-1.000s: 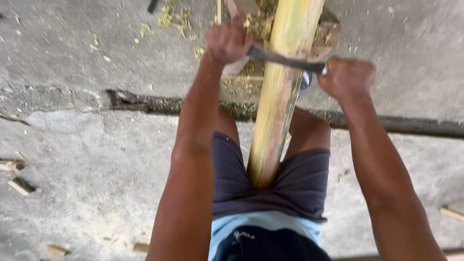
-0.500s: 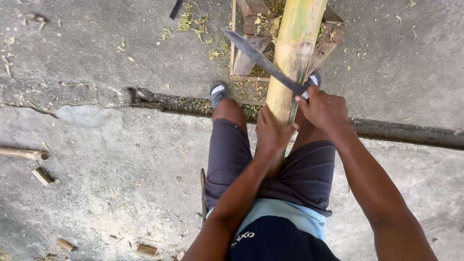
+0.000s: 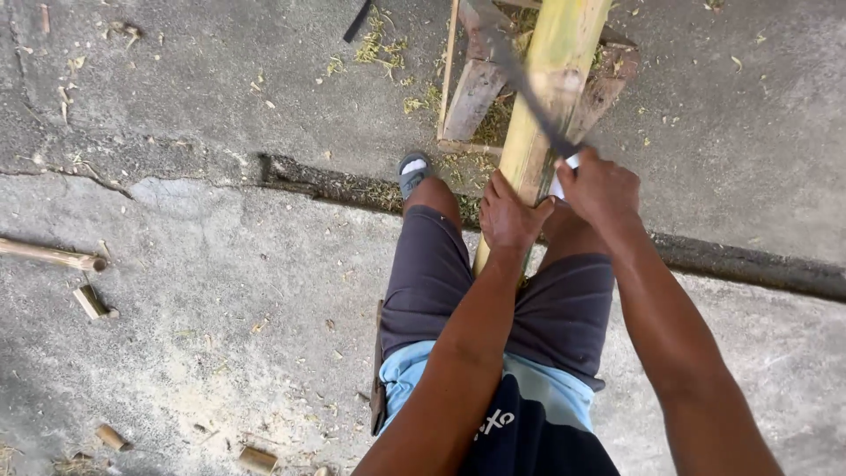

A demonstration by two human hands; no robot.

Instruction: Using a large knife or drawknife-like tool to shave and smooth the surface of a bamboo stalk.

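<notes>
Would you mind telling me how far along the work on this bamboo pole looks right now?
Some cutting looks done: green shavings and cut bamboo pieces lie on the concrete. In hand: the left hand steadies the bamboo pole between the knees, while the right hand holds a long blade across it. Left: the pole's visible stretch is whole and mostly green-yellow.

left hand (image 3: 511,214) — now gripping bamboo (image 3: 551,97)
</notes>
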